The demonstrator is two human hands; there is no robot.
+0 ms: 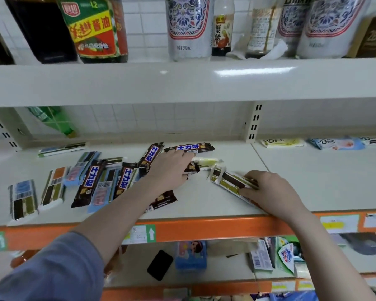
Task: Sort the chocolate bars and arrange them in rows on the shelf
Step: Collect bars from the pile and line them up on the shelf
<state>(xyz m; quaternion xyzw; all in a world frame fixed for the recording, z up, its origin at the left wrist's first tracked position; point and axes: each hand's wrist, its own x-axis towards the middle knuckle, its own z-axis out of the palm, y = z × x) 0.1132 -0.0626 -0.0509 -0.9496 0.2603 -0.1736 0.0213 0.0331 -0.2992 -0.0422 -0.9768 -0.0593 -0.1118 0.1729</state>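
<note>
— Where are the chocolate bars now?

— Scattered over the middle shelf (pixel 204 205), mostly left of centre. Dark brown bars with blue-and-white lettering lie at all angles: one (pixel 88 183) slants beside another (pixel 124 180), a third (pixel 150 154) points toward the back, and a fourth (pixel 190 148) lies crosswise near the rear wall. Among them sit flat bars face down, barcodes up — one (pixel 22 199) at the far left, one (pixel 53 185) next to it, a light blue one (pixel 101 193) partly under the dark bars.

— And the hands?

— The left hand (pixel 167 168) reaches in palm down, fingers curled over a dark bar (pixel 191 167) — it seems to have hold of it, though the fingers hide most of the wrapper. Just behind that lies a pale green bar (pixel 205 161). Another dark bar (pixel 161 202) pokes out from under the forearm.

— The right one?

— The right hand (pixel 267 192) is near the shelf's front edge, fingers bent round the near end of a flat white-edged bar (pixel 230 181), which lies diagonally on the shelf.

— Anything else about?

— Dove bars (pixel 282 142) on the next shelf section to the right, sauce bottles (pixel 91 29) on the shelf above, and a black phone (pixel 160 265) on the shelf below.
</note>
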